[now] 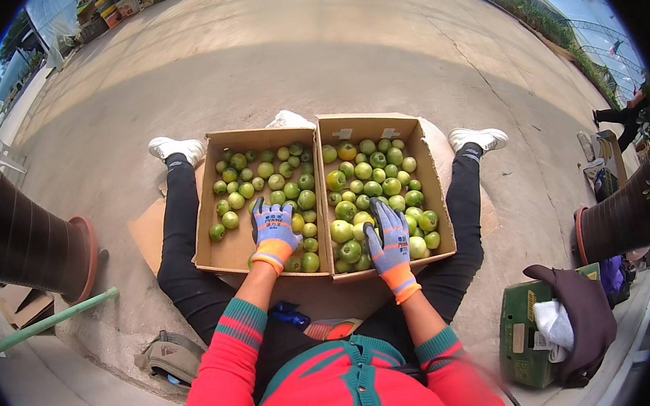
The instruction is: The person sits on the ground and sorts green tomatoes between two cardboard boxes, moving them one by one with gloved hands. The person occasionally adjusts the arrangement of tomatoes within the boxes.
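Two open cardboard boxes stand side by side between the outstretched legs, both holding green tomatoes. In the left box [225,251], a bare patch of bottom shows at the front left. My left hand [273,230], in a grey-blue and orange work glove, rests over tomatoes in that box; whether it grips one is hidden beneath the palm. Over the front of the right box [439,193] is my right hand [388,238], gloved alike, its thumb and fingers apart among the tomatoes. A yellowish tomato [363,219] lies by its fingers. Some tomatoes, such as one [336,180], are turning orange.
A large brown pot [26,235] stands at left beside a green pole [51,321]. At right are another pot [622,214] and a green carton [519,331] with dark cloth over it. A grey cap [173,355] lies near the left leg. A person [622,119] is at far right.
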A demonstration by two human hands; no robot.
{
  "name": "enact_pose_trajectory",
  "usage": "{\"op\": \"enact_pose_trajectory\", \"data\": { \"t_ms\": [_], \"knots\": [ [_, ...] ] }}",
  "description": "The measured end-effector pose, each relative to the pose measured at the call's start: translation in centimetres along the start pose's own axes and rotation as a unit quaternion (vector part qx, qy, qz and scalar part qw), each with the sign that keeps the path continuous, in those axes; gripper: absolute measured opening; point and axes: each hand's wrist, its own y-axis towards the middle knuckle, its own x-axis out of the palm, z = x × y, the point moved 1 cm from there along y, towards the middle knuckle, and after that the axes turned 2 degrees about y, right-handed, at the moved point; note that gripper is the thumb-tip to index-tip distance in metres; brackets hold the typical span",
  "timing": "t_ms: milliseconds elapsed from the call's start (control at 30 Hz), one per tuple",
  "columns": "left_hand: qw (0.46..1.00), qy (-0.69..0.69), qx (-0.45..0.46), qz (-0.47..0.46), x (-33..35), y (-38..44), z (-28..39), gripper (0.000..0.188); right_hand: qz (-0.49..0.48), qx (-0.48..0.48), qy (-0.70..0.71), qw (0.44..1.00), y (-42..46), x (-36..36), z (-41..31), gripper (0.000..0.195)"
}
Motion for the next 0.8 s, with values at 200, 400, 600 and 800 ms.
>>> {"op": "enact_pose_trajectory", "data": {
  "t_ms": [200,400,600,800],
  "knots": [
    [0.607,-0.791,-0.04,-0.07,-4.8,-5.0,1.8,0.046,-0.008,-0.106,0.171,0.979,-0.4,-2.7,-2.9,0.079],
    [0.641,-0.761,0.019,-0.1,-5.0,-6.8,6.2,0.044,-0.009,-0.069,0.256,0.964,-0.4,-2.2,-4.8,0.065],
    [0.654,-0.755,-0.024,0.04,-2.8,-6.0,4.7,0.044,-0.091,-0.003,-0.087,0.992,2.5,-2.7,2.2,0.061],
    [0.662,-0.731,-0.125,0.106,0.6,-8.0,-2.2,0.04,-0.238,0.069,-0.228,0.941,1.4,0.4,5.1,0.056]
  ]
}}
